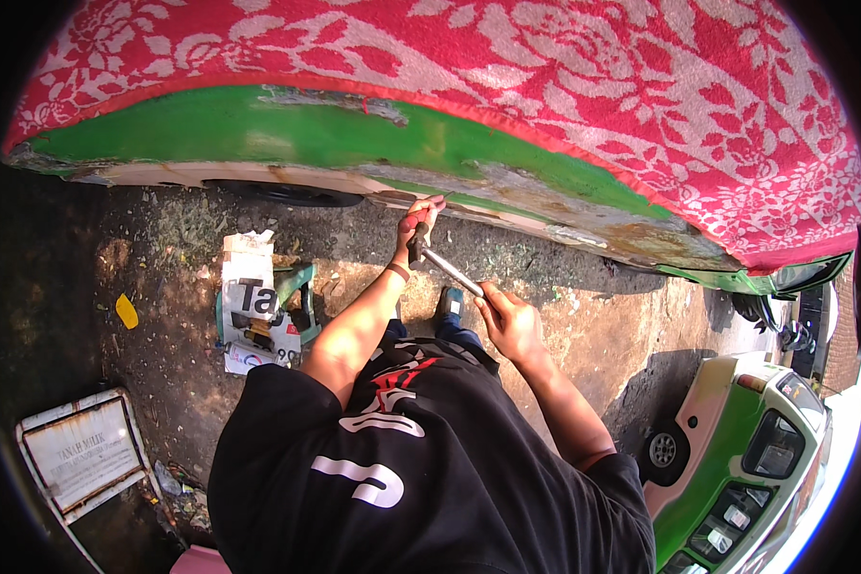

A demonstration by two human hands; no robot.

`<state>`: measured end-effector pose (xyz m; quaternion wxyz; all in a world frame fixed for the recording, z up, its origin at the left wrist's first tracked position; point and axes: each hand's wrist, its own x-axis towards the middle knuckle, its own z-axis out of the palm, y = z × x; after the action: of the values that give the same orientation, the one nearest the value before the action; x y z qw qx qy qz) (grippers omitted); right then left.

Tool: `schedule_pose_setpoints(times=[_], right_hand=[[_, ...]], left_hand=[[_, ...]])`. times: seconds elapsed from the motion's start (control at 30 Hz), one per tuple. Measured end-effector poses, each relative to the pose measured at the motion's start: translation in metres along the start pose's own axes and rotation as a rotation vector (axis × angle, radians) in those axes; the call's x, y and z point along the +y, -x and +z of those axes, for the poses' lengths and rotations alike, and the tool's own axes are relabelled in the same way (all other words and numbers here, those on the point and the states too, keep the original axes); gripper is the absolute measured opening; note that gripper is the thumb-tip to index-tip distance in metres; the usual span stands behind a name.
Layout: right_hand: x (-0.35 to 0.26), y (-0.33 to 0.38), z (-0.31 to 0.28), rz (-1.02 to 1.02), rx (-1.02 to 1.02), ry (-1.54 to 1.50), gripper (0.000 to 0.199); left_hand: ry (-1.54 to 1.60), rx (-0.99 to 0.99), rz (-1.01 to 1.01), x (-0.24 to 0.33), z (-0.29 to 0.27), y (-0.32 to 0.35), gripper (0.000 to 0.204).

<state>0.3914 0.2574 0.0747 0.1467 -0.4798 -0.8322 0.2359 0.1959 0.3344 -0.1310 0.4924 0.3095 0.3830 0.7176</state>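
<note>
My right hand (512, 323) is closed round the silver handle of a hammer (452, 272). The hammer's dark head is up by my left hand (419, 228), overlapping its palm in this view. My left hand is raised to the lower side of a green vehicle body (201, 129), its fingers drawn together near the panel's lower edge. What those fingers hold, if anything, is too small to make out. Worn paint and bare grey and brown patches mark the green panel around there.
A red and white floral cloth (584, 57) covers the vehicle's top. Left of my feet stands a small green stool (306, 301) with printed sheeting and tools on it. A rusty-framed sign (81, 450) lies lower left; a green and white van (727, 459) is at right.
</note>
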Motion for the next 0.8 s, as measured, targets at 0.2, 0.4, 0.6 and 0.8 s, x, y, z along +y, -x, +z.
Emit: schedule_pose_setpoints(times=[0.2,0.4,0.6,0.8], right_hand=[[0.015,-0.019,0.01,0.012,-0.024,0.161,0.03],[0.044,0.004,-0.008,0.19,0.045,0.012,0.03],[0.055,0.039,0.009,0.373,0.075,-0.123,0.031],[0.059,0.057,0.013,0.388,0.134,-0.201,0.031]], left_hand=[[-0.064,0.005,-0.025,-0.009,0.003,-0.003,0.019],[0.033,0.002,-0.071,-0.008,-0.002,-0.005,0.009],[-0.017,-0.179,-0.015,0.007,0.002,0.005,0.008],[-0.397,-0.297,0.029,0.025,0.009,0.004,0.009]])
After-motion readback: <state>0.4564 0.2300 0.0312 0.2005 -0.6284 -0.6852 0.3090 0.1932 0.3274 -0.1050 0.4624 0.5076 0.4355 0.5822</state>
